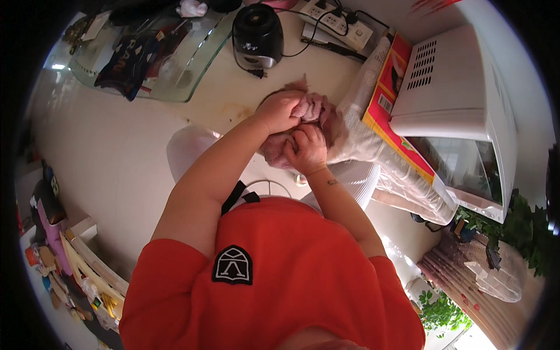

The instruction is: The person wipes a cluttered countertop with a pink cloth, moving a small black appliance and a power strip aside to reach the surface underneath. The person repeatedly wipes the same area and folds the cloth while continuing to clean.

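Note:
A crumpled mauve-pink cloth [311, 107] is bunched between my hands, above my lap at the table's edge. My left hand [280, 111] grips its upper part with the fingers curled into the folds. Just below and to the right, my right hand [309, 146] pinches the lower folds with bent fingers. Something brownish with a dark curved edge shows beside the cloth; the hands and folds cover most of it, so I cannot tell what it is.
Beyond my hands, a black appliance base [258, 37] with its cord and plug stands on the table [223, 74]. A power strip [337, 24] lies behind it. At right, a white microwave [446, 83] rests over a red-and-yellow box [385, 100]. A glass panel [192, 83] is at left.

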### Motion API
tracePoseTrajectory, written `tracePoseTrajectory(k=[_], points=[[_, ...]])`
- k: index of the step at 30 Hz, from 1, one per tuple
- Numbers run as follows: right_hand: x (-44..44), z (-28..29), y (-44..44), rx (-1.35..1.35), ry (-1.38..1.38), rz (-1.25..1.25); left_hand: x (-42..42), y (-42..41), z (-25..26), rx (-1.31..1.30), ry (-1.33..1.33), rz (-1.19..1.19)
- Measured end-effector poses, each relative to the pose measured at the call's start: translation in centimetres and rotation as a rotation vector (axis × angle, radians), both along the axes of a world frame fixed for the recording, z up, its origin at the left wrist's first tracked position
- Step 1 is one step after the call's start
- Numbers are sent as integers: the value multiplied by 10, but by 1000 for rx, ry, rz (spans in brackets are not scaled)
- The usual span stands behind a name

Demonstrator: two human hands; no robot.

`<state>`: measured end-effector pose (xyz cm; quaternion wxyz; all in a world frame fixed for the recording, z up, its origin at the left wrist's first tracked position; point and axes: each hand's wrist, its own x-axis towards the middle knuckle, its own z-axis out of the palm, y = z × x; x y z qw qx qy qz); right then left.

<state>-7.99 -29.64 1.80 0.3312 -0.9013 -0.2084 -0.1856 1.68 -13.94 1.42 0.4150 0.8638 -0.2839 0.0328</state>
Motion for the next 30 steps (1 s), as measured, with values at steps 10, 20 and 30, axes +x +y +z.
tracePoseTrajectory(k=[10,20,30], points=[[-79,15,-1,-51,491,-94,-116,41,19,186,-117,-4],[14,-22,-4,-175,40,-247,-21,1,-4,239,-265,52],[118,-3,-1,-105,232,-580,92,-79,-12,397,-122,165]])
